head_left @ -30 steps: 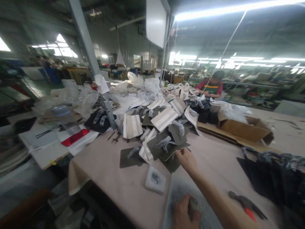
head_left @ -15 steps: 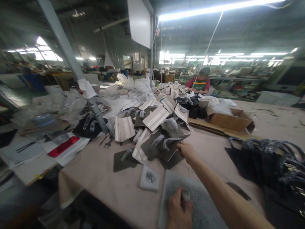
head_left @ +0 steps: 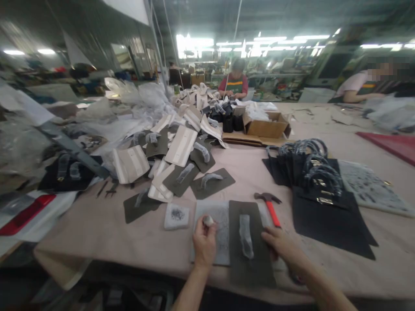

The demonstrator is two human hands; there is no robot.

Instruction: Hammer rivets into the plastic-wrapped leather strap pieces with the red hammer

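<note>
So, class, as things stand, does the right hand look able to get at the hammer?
Probably yes: the hammer lies just beyond the right hand, its red handle pointing toward it, with nothing visible on top. The hand is at the dark panel's edge, though, and may need freeing first.

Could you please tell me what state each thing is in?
Left hand: closed around short cylinder
Right hand: at edge of olive panel
Olive panel: lying, wrapped handle up
Claw hammer: lying, unheld
Cardboard box: open
Black panels: overlapping
Overhead lights: lit
</note>
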